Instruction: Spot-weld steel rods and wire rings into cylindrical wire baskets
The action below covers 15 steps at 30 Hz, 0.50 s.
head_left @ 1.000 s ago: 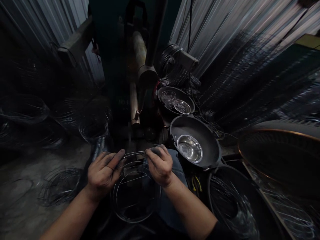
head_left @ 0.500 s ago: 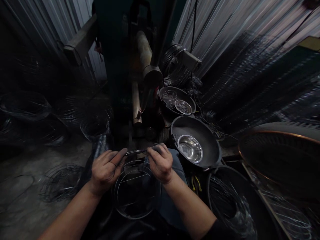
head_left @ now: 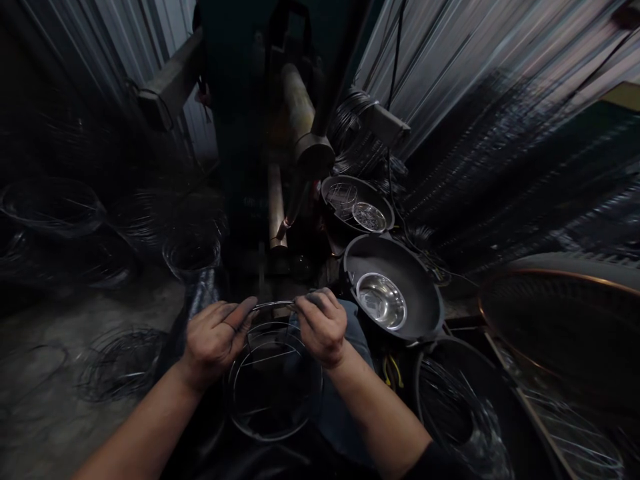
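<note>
My left hand (head_left: 215,340) is closed, its thumb and fingers pinching one end of a short, slightly curved stretch of metal wire (head_left: 274,304). At the other end, my right hand (head_left: 323,327) grips the same wire, fingers curled round it. Whether the wire runs on behind the fingers is hidden. Just below, a round wire rack (head_left: 276,438) with cross bars lies over my lap. Ahead of the hands, a machine's upper metal arm (head_left: 314,150) stands over a lower brass-coloured bar (head_left: 276,210), with a copper-tinted tip (head_left: 284,230) close to the bar.
To the right stand a dark pan (head_left: 417,293) holding a shiny steel bowl (head_left: 383,301), a farther pan (head_left: 335,183) with small wire parts, and a nearer tub of wire rings (head_left: 455,400). Yellow-handled pliers (head_left: 395,371) lie beside my leg. Wire coils (head_left: 120,363) cover the left floor.
The camera view has shifted a little, so the machine and pans appear slightly farther right and lower. Both hands keep their grip on the wire and have barely moved.
</note>
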Each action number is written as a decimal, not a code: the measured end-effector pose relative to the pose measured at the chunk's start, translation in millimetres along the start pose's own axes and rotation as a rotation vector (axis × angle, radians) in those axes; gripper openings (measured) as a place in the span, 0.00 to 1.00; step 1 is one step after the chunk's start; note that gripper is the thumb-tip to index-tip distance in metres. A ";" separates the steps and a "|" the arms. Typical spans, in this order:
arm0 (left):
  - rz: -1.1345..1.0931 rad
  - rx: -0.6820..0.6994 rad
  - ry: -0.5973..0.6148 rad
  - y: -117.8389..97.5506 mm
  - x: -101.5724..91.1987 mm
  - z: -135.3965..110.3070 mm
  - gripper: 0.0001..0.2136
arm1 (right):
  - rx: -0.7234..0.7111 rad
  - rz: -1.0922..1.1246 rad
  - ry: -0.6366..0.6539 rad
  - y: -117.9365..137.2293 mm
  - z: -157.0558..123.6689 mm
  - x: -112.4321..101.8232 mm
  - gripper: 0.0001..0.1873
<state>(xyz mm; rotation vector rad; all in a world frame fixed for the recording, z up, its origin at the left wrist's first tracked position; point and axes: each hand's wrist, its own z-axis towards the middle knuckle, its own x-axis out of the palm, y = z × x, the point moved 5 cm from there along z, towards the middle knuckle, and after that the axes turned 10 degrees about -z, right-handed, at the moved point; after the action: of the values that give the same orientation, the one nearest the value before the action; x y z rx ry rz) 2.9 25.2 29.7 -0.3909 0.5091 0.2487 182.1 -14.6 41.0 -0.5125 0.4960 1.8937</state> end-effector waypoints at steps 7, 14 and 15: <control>0.036 0.046 -0.017 1.8 0.8 -3.1 0.24 | -0.004 0.014 -0.007 -2.3 -1.4 1.5 0.12; 0.056 0.101 -0.026 12.5 -2.0 22.2 0.28 | -0.060 0.035 -0.065 -7.5 25.0 -1.9 0.13; 0.062 0.114 -0.030 14.2 -2.0 27.9 0.27 | -0.063 0.029 -0.069 -9.5 29.9 -1.7 0.13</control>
<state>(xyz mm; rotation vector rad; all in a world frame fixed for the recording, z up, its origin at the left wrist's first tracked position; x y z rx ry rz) 8.4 49.5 48.8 -0.2604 0.5042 0.2841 188.0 4.1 65.5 -0.4814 0.4018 1.9530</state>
